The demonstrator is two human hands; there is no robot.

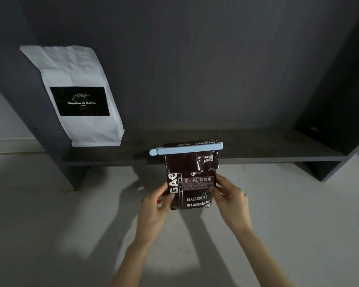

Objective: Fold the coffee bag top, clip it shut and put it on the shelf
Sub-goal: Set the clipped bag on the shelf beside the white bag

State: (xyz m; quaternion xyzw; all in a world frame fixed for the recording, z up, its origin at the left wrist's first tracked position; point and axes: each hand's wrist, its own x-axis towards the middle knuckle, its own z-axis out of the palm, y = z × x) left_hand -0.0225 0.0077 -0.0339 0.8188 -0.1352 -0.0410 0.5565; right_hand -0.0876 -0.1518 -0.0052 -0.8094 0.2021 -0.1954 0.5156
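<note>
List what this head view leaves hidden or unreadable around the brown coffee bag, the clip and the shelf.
- Brown coffee bag: its lower corners are covered by the left hand and right hand; the small print is too fine to read.
- Blue clip: its far side is hidden, so the bite on the fold is unconfirmed.
- Shelf: its right end is too dark to make out.
- White coffee bag: its back is hidden.

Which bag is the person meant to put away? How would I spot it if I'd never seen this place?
Find the dark shelf low against the wall. In front of its edge, both hands hold up a brown bag. Unlike the white bag leaning at the shelf's left end, it is glossy and has a pale blue clip across its folded top.
</note>
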